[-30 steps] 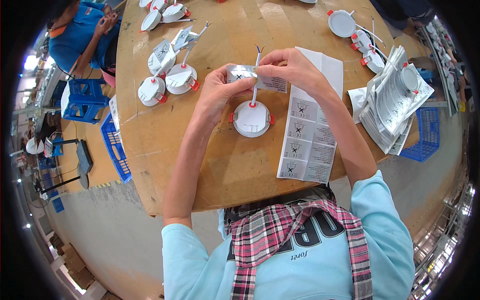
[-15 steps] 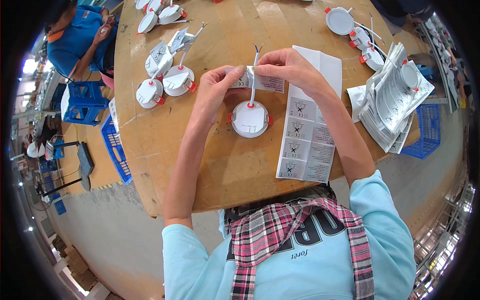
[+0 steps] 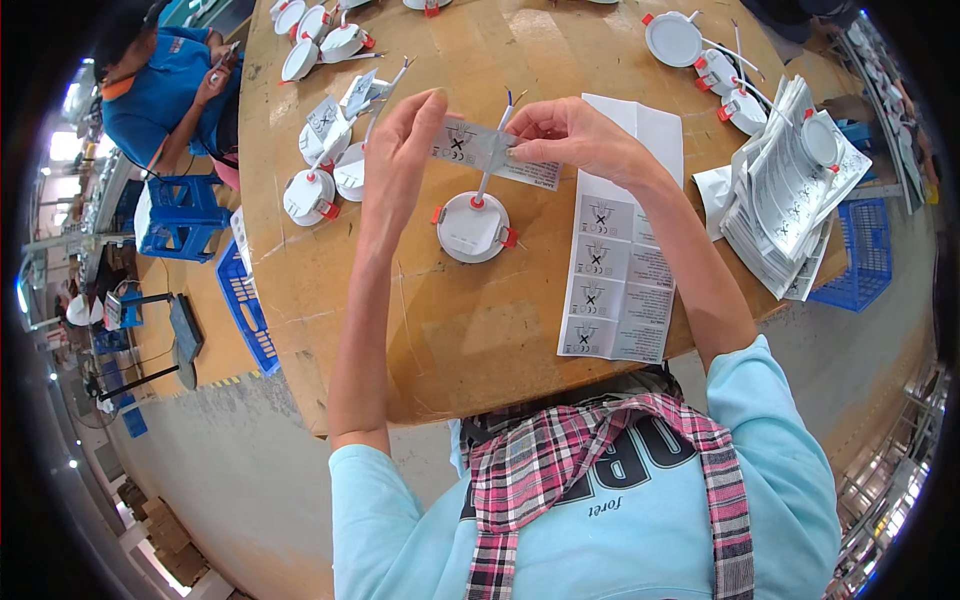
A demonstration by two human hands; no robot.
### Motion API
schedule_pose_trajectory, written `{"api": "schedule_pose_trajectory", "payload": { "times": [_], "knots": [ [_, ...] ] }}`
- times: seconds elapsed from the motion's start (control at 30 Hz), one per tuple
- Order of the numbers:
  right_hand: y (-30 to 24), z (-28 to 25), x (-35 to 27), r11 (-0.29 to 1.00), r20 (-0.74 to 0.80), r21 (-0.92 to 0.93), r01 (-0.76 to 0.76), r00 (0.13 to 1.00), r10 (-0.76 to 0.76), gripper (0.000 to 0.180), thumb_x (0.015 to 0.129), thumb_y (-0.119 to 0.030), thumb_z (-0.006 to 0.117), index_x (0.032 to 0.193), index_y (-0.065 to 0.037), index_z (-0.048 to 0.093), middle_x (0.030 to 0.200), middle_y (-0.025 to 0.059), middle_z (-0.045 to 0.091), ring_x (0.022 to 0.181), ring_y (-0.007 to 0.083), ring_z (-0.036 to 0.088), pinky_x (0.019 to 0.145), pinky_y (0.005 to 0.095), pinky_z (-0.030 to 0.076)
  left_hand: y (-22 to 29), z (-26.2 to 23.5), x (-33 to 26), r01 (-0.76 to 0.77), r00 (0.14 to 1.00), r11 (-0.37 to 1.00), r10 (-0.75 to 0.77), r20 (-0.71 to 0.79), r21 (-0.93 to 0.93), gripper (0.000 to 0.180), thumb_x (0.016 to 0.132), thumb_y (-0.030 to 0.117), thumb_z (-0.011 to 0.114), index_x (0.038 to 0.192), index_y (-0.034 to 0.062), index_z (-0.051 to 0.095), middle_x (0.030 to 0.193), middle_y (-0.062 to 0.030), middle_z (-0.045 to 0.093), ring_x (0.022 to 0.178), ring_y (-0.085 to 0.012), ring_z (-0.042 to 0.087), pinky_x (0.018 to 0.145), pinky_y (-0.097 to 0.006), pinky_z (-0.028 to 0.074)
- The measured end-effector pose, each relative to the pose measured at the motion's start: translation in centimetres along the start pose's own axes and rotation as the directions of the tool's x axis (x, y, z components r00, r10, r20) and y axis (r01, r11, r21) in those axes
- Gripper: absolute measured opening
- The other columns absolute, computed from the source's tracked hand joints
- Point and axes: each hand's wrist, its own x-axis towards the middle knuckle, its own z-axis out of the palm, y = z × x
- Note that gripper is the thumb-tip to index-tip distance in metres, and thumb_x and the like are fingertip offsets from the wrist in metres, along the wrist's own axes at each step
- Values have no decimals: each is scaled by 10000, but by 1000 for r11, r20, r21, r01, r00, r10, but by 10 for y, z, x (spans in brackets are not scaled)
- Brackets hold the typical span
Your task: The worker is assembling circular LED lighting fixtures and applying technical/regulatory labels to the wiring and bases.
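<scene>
A round white downlight (image 3: 473, 232) with red-tipped spring clips lies on the table in front of me. Its white cable (image 3: 484, 186) runs away from me to bare wire ends. A printed paper label (image 3: 466, 147) is wrapped at the cable and sticks out to both sides. My right hand (image 3: 560, 132) is closed, pinching the label at the cable between thumb and fingers. Beside the label's left end is my left hand (image 3: 403, 140), thumb pointing away from me. Its other fingers are mostly hidden, so I cannot tell whether it holds anything.
A sheet of labels (image 3: 620, 280) lies to the right, near a stack of printed sheets (image 3: 785, 205) with a downlight on top. More downlights (image 3: 308, 195) stand at the left and far side. Blue baskets (image 3: 247, 300) flank the table; a person (image 3: 165, 95) works at far left.
My left hand has moved away from the cable, leftward and farther from me, uncovering the label's left part. The downlight has shifted slightly left and tilted. My right hand keeps its pinch.
</scene>
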Motion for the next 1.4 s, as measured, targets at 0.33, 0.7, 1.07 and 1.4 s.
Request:
{"api": "schedule_pose_trajectory", "payload": {
  "times": [0.33,0.7,1.07,1.4],
  "knots": [
    [-3,1,-1,999,-72,31,-39,997,41,268,807,-188,681,980,12,637,826,21,620,787,87,558,747,241,437,31,11,34,-43,900,969,-69,430,245,306,810,335,673,791,30,675,679,-4,612,611,-70,534,555,-234,406],
    [-48,32,-27,717,-27,-559,416,855,-517,78,767,-62,665,827,-21,635,750,37,586,759,163,535,663,294,447,8,3,39,-2,903,992,-50,426,122,264,810,294,687,816,30,684,705,-38,664,664,-92,627,628,-247,460],
    [-46,6,-27,993,-85,-119,11,996,-21,164,822,-137,673,878,14,638,745,2,604,709,63,537,628,217,425,34,-17,6,231,939,952,-163,304,-202,626,901,553,444,1168,2,576,1022,-89,662,1029,-172,590,957,-331,383],
    [-39,0,-15,990,-61,-133,-41,998,34,204,818,-146,666,942,15,662,767,17,622,707,76,554,634,221,435,19,-17,0,192,851,981,-157,501,-19,232,786,252,710,880,42,681,788,-1,632,750,-62,536,705,-221,383]
  ]
}}
